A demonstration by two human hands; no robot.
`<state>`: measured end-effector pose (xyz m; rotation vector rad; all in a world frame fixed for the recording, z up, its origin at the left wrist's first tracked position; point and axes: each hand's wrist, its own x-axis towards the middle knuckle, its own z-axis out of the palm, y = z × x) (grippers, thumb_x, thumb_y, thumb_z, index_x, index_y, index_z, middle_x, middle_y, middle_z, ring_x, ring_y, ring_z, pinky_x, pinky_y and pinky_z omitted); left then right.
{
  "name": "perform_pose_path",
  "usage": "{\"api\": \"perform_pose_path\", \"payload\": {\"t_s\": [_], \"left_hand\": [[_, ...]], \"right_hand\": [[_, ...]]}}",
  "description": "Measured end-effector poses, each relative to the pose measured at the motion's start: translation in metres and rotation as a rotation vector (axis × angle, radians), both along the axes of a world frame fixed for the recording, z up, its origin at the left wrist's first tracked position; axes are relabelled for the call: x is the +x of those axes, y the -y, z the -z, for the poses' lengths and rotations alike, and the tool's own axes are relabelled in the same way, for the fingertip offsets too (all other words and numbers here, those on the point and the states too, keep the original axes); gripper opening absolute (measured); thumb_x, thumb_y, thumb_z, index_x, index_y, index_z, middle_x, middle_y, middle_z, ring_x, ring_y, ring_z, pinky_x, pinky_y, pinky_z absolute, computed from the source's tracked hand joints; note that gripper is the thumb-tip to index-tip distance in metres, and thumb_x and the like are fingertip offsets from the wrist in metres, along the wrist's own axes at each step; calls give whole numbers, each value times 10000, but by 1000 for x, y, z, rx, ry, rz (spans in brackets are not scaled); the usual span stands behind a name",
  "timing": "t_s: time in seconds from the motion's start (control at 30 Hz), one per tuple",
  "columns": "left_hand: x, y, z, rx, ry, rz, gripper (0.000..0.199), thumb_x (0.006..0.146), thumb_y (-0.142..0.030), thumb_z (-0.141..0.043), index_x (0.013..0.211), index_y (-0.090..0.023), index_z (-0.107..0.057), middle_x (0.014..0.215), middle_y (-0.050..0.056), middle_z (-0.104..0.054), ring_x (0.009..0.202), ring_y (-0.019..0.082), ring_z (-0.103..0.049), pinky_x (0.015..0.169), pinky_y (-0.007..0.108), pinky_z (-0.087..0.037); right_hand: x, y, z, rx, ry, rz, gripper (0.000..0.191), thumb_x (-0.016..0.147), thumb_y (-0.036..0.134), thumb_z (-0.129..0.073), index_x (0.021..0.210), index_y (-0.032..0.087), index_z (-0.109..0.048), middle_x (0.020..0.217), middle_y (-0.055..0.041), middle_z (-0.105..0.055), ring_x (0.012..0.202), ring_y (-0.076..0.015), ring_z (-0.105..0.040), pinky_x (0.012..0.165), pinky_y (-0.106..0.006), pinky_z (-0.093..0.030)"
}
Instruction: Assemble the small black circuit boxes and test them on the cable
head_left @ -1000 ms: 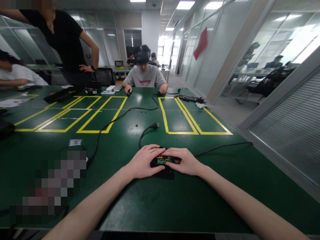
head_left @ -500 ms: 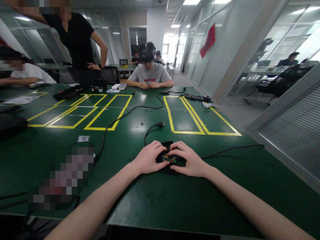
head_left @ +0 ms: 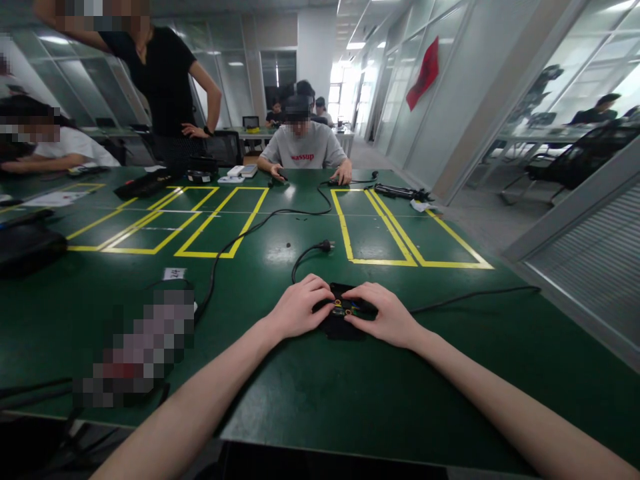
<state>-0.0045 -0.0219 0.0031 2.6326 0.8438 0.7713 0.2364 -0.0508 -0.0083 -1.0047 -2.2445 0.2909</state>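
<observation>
A small black device (head_left: 343,320) lies flat on a green table, just below the middle of the frame. Its top is open, showing a green circuit board (head_left: 345,309) with small orange, yellow and blue parts. The left hand (head_left: 299,309) covers its left side and the right hand (head_left: 387,317) its right side, fingertips meeting over the board; both hands touch it. A black cable (head_left: 305,257) curls from its upper left edge to a plug (head_left: 327,245) lying loose just above. Another black cable (head_left: 475,293) runs from its right side towards the right of the frame.
</observation>
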Motion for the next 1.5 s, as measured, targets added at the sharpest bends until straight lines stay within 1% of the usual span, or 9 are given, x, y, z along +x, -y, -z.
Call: {"api": "perform_pose_path", "payload": {"t_s": [0.2, 0.6, 0.73, 0.8, 0.87, 0.93, 1.03, 1.3, 1.5], "left_hand": [[-4, -4, 4, -29, -10, -50, 155, 971, -240, -581, 1041, -204, -715, 1072, 70, -705, 988, 208, -665, 859, 333, -570], [-5, -6, 5, 15, -82, -22, 166, 963, -222, -612, 1094, -189, -709, 1021, 67, -728, 949, 216, -662, 851, 333, -551], [-3, -7, 5, 4, -61, -49, 221, 957, -193, -627, 1174, -197, -668, 1004, 51, -735, 942, 216, -664, 854, 337, -552], [-4, -7, 5, -8, -43, -68, 191, 962, -201, -632, 1151, -200, -659, 994, 45, -735, 943, 214, -667, 857, 335, -554], [-4, -8, 6, -15, -22, -86, 139, 974, -227, -631, 1108, -198, -656, 1017, 50, -732, 959, 215, -672, 860, 331, -557], [-5, -8, 6, -19, -4, -103, 123, 988, -253, -625, 1094, -195, -652, 1055, 58, -726, 972, 212, -680, 865, 324, -558], [-4, -10, 6, -28, -3, -124, 103, 1007, -272, -602, 1046, -196, -660, 1043, 55, -719, 928, 198, -693, 847, 305, -556], [-3, -2, 0, -112, 92, -107, 157, 994, -305, -599, 987, -188, -703, 921, 41, -745, 789, 173, -689, 742, 263, -529], [-4, 6, -2, -246, 61, 22, 139, 927, -278, -662, 892, -166, -736, 771, 18, -731, 657, 133, -634, 631, 226, -452]], "right_hand": [[-6, 1, 0, -9, -8, -4, 293, 824, 173, -680, 1109, 243, -680, 1050, -68, -765, 955, -259, -702, 833, -424, -542], [-6, -1, 0, -51, -7, -4, 341, 818, 149, -654, 1151, 220, -679, 1056, -86, -750, 978, -258, -680, 863, -423, -535], [-7, -3, 4, -23, -42, -22, 363, 856, 185, -653, 1216, 230, -648, 1176, -104, -717, 1098, -274, -653, 957, -462, -533], [-4, -4, 4, 9, -69, -1, 316, 877, 234, -659, 1193, 231, -649, 1231, -115, -682, 1163, -282, -629, 989, -458, -526], [3, -7, 2, 9, -70, 54, 235, 894, 274, -652, 1123, 223, -656, 1186, -116, -671, 1089, -267, -650, 921, -417, -548], [13, -10, 0, -38, -30, 87, 148, 907, 285, -628, 1033, 213, -658, 1016, -84, -684, 873, -222, -665, 763, -355, -550], [25, -16, -3, -115, 49, 50, 113, 934, 293, -596, 901, 211, -667, 780, -28, -660, 668, -176, -613, 624, -300, -481], [28, -10, -10, -4, -28, 28, 178, 922, 289, -594, 788, 201, -673, 670, -18, -637, 565, -136, -539, 553, -262, -402], [27, 0, -11, -156, -5, -127, 198, 866, 259, -623, 680, 194, -601, 563, 30, -529, 480, -95, -442, 484, -227, -332]]}}
